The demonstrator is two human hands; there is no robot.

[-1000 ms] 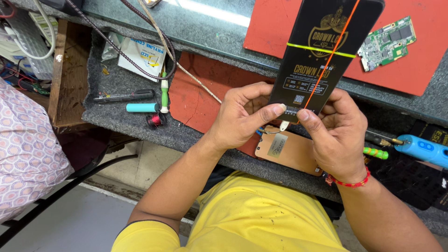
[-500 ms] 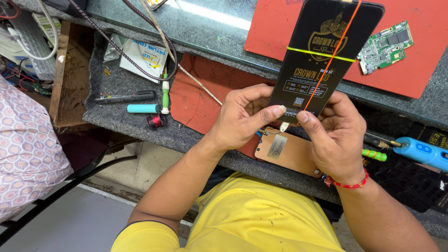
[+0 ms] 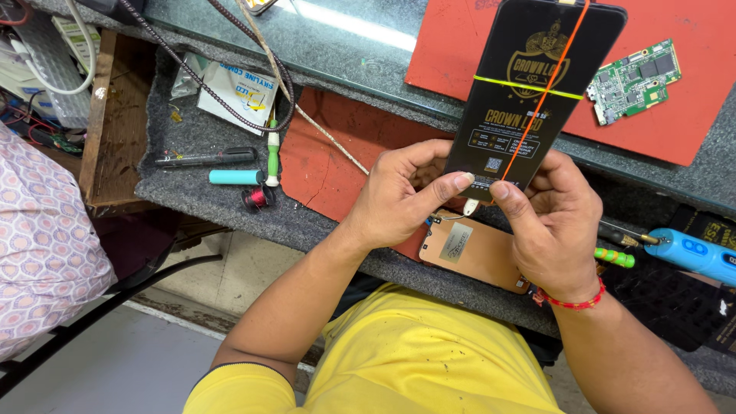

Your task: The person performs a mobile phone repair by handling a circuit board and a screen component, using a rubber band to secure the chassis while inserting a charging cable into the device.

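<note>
Left hand (image 3: 399,195) and right hand (image 3: 556,222) both pinch the bottom edge of a black phone display panel (image 3: 537,84), thumbs pressed on its face. Panel rises above the fingertips; orange phone back cover (image 3: 479,253) lies beneath them.

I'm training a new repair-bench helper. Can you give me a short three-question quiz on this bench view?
1. True or false: both hands grip the bottom edge of the black screen panel.
2. What lies on the bench right under the hands: A) a tan phone back cover, B) a hammer, C) a cup?
3. Which hand is nearer the blue electric screwdriver?

Key:
1. True: the left hand and the right hand pinch it.
2. A, the tan back cover.
3. The right hand.
</note>
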